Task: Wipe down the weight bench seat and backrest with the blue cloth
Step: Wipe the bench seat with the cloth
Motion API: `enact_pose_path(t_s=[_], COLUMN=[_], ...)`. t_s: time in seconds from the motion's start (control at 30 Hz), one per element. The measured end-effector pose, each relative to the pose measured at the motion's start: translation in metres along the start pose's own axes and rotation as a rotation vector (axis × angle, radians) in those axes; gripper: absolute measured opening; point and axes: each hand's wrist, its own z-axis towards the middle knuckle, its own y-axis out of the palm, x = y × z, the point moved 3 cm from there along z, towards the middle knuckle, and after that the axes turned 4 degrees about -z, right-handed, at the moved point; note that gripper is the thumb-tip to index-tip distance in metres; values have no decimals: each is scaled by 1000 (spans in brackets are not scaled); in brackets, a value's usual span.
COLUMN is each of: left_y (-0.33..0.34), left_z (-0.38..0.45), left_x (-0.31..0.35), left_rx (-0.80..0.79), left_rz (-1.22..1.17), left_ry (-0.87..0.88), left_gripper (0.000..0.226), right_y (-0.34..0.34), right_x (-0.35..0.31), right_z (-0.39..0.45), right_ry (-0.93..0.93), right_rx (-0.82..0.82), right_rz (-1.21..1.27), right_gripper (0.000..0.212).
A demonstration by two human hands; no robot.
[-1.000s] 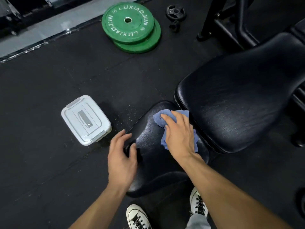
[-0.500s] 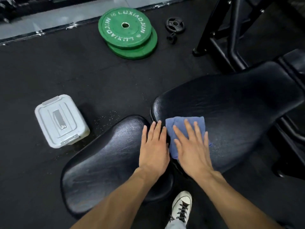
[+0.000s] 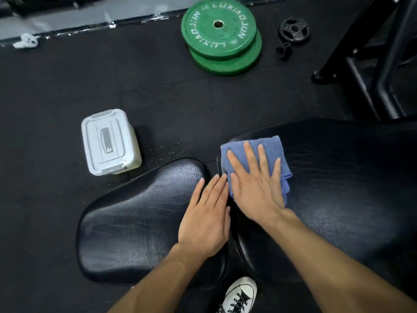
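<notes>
Backrest (image 3: pixel 338 188), black padded vinyl, fills the right of the view; seat (image 3: pixel 144 222) lies just left of it across a narrow gap. Behind the backrest stands a black steel frame (image 3: pixel 379 71). Two stacked green weight plates (image 3: pixel 222 35) rest on the rubber floor (image 3: pixel 67 86) well beyond the bench, a small black plate (image 3: pixel 293 30) beside them. Grey lidded box (image 3: pixel 109 141) sits near the seat's far edge. Blue cloth (image 3: pixel 255 145) lies at the backrest's near-left corner, pressed flat under the right hand (image 3: pixel 255 188), fingers spread, not clenched. Left hand (image 3: pixel 207 218) rests flat and empty on the seat's right edge. Backrest surface rightward is unobstructed.
</notes>
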Motion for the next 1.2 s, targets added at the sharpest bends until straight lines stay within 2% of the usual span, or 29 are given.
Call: enact_pose_path(t_s=[0.23,0.33,0.47,0.63,0.87,1.03,1.2], left_y=[-4,-5,-6,-3,-5,-6,-6], left_z=[-3,-4,-5,-3,-3,-3,-2], left_x=[-1,0,0,0,1,0,0], left_rx=[80,97,96,63,60,78,73], left_rz=[-118,-67,9,63,71,59,57], left_ry=[0,-41,-116,-98,-104,-93,-91], left_gripper=[64,67,63,57,55,54,55], right_y=[-17,-14,1,32,64,50,35], right_x=[-13,-19,-12,-9,1,6,15], right_z=[50,45,-12,-115,-218,-191,-136], right_ry=[66,68,-1,33,77,121,153], right_rx=[-57,-23,88,131,107,34,45], right_rz=[96,102,85,64,13,18,39], right_gripper=[63,62,65,64,64,66,68])
